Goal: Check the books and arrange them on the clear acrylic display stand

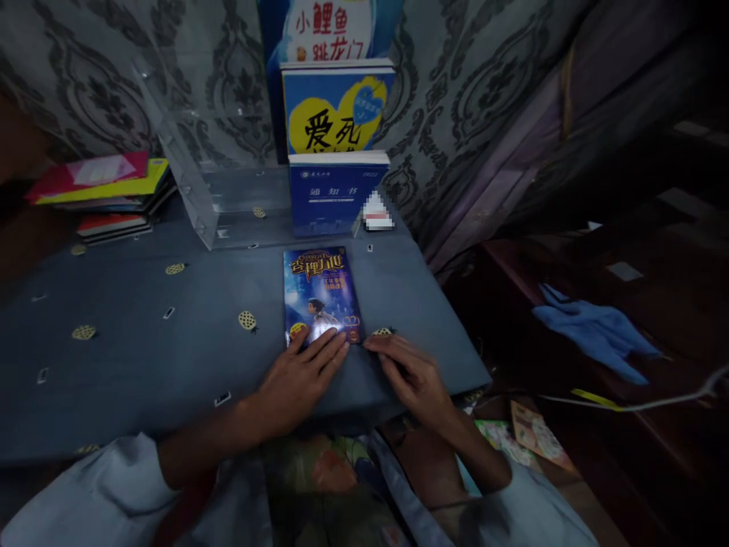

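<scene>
A blue paperback book (pixel 310 285) with gold title lettering and a cartoon figure lies flat on the table. My left hand (pixel 304 380) rests on its lower edge, fingers stretched out flat over the cover. Just off the book's lower right corner is my right hand (pixel 418 376), its fingers curled together with the tips down near the tabletop. Whatever those fingertips pinch, if anything, is hidden.
Behind the book, a clear acrylic stand (pixel 197 205) holds a blue booklet (pixel 330 209) and a yellow-heart book (pixel 301 95). Folders (pixel 94 182) are stacked at left. The table (pixel 130 365) ends at right; beyond lies a blue cloth (pixel 592 327).
</scene>
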Motion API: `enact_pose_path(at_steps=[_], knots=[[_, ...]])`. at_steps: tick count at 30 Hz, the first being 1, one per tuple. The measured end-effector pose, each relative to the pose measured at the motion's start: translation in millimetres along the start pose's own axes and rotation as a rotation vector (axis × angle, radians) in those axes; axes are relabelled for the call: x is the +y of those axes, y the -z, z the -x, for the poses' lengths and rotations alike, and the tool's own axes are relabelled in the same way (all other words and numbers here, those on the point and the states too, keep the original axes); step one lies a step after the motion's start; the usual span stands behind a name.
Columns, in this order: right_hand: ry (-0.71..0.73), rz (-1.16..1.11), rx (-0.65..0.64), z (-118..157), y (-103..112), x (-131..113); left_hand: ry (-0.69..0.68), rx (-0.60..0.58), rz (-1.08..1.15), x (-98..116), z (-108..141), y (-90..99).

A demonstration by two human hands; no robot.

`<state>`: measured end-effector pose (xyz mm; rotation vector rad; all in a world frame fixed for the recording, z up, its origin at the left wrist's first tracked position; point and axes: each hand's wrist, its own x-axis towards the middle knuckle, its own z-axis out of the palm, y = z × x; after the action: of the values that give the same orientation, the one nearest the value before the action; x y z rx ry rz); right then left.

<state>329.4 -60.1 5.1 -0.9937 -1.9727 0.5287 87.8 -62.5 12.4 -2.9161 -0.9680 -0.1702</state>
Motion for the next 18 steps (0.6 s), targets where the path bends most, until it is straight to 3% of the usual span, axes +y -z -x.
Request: enact_pose_path(at_steps=[8, 13, 18], knots=[[-0.022, 0.005, -0.02, -1, 1, -1, 0.124, 0.093, -0.049, 3, 35, -3.0], [0.056, 0.046, -0.05, -4, 5, -3, 0.224, 0.152, -0.04, 6, 52, -6.5], [0.161, 0.068, -0.222, -26, 1, -15, 0.258, 0.172, -0.008, 8, 58, -10.7]])
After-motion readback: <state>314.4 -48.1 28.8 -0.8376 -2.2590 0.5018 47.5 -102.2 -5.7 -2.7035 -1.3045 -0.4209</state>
